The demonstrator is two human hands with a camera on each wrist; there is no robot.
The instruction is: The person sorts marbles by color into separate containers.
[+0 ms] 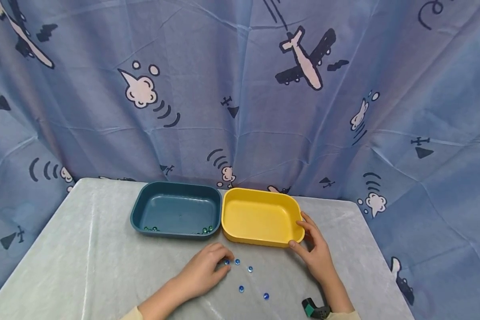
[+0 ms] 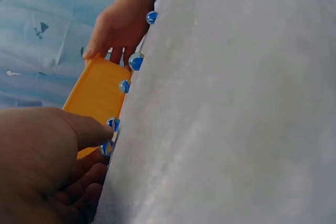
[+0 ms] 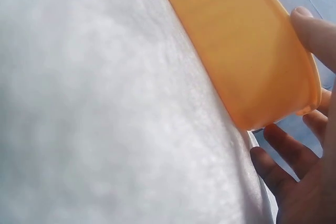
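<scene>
My left hand (image 1: 204, 269) is low over the table, its thumb and forefinger pinching a blue glass marble (image 2: 106, 148). Close to those fingertips lies a second blue marble (image 1: 238, 262), and a few more blue marbles (image 1: 250, 269) are scattered to the right and nearer me. At the right end of a yellow plastic tray (image 1: 260, 243), my right hand (image 1: 318, 255) grips the rim, with its thumb at the near corner and its fingers spread along the end wall. The tray's floor shows no marbles in the head view.
A dark teal tray (image 1: 176, 234) stands against the yellow one on its left, with several green marbles (image 1: 205, 230) along its near side. A black and green device (image 1: 315, 308) is at my right wrist. Behind the pale cloth-covered table (image 1: 104, 249) hangs a blue airplane-print curtain (image 1: 200, 111).
</scene>
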